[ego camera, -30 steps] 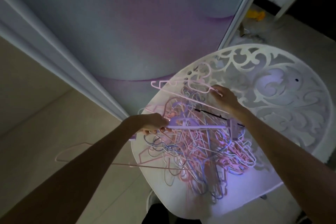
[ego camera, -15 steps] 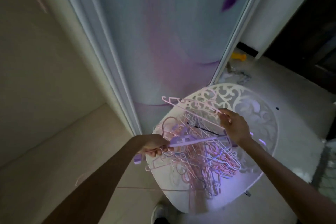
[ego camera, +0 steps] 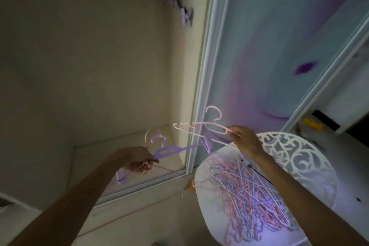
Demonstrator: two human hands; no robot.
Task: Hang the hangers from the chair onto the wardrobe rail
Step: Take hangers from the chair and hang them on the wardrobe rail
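A white chair with a carved back stands at lower right, its seat covered by a tangled heap of pink and purple hangers. My left hand grips a flat purple hanger together with a thin pink one, held up in front of the open wardrobe. My right hand pinches the end of a pink hanger, lifted above the chair. High up inside the wardrobe, a few purple hangers hang blurred near the top; the rail itself is hard to make out.
The wardrobe's sliding door, pale blue and purple, stands behind the chair, its frame between my hands. The wardrobe's beige interior fills the left. A yellow object lies on the floor at the far right.
Both hands have lifted their hangers off the heap and up toward the wardrobe opening. My view has tilted upward, bringing the wardrobe's upper interior into sight.
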